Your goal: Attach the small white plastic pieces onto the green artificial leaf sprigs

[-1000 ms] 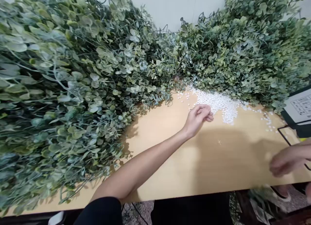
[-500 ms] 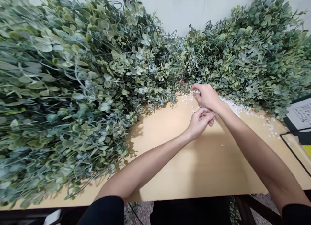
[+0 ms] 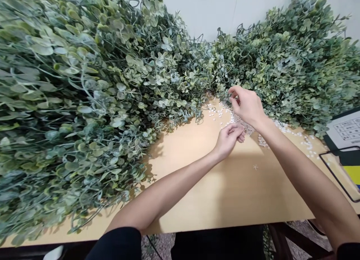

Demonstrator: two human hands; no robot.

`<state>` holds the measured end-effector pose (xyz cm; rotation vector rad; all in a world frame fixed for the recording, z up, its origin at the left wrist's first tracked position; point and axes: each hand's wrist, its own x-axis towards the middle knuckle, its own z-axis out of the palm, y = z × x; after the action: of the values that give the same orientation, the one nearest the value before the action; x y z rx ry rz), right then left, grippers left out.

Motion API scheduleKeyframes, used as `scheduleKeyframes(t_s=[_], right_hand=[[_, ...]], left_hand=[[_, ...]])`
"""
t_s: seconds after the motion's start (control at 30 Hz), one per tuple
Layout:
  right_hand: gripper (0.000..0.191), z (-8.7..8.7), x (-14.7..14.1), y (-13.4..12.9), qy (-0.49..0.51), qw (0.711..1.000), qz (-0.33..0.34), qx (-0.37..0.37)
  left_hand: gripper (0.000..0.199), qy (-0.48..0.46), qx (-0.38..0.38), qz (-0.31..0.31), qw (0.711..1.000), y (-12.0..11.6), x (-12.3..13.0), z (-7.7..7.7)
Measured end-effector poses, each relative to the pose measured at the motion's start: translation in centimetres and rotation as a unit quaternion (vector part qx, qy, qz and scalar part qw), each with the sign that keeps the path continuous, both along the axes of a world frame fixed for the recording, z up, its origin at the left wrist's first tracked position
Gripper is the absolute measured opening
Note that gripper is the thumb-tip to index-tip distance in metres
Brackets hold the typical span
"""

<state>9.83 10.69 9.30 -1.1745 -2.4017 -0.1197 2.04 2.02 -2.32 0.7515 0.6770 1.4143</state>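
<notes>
My left hand (image 3: 229, 139) is over the middle of the table, its fingers curled together in a closed grip; what they hold, if anything, is too small to make out. Up and to the right of it, my right hand (image 3: 247, 105) hovers in front of the greenery, thumb and index finger curved with a gap between them and nothing visible there. Small white pieces (image 3: 247, 129) lie scattered beneath and around both hands. A small white star-shaped piece (image 3: 255, 167) rests nearer the front of the table.
Leafy green artificial plants (image 3: 112, 84) crowd the left and back of the wooden table (image 3: 191, 192). At the right edge are a printed sheet (image 3: 345, 129), a yellow item (image 3: 351, 174) and a black-framed object. A pale wall stands behind.
My right hand has moved up and to the right, away from my left hand. More white pieces show between them. The view has shifted slightly.
</notes>
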Motion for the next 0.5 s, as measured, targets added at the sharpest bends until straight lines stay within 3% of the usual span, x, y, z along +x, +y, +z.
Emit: scheduleKeyframes(t_s=[0.13,0.27,0.33,0.4,0.5], right_hand=[[0.032,-0.5,2.7,-2.6,0.028,0.999,0.022,0.004],[0.031,-3.1,4.6,-5.7,0.006,0.998,0.061,-0.023],[0.032,-3.5,5.2,-7.1,-0.007,0.997,0.076,-0.024],[0.029,-2.5,5.6,-8.7,-0.028,0.996,0.085,-0.002],[0.022,1.5,5.7,-12.0,-0.057,0.993,0.103,0.019]], left_hand=[[0.051,-0.034,-0.018,0.025,0.999,-0.3,-0.3,0.9],[0.043,-0.071,-0.021,0.041,0.996,-0.6,-0.7,1.9],[0.040,-0.082,-0.032,0.048,0.995,-0.6,-0.8,2.2],[0.039,-0.086,-0.047,0.047,0.994,-0.6,-0.8,2.3],[0.037,-0.084,-0.073,0.038,0.993,-0.4,-0.8,2.4]])
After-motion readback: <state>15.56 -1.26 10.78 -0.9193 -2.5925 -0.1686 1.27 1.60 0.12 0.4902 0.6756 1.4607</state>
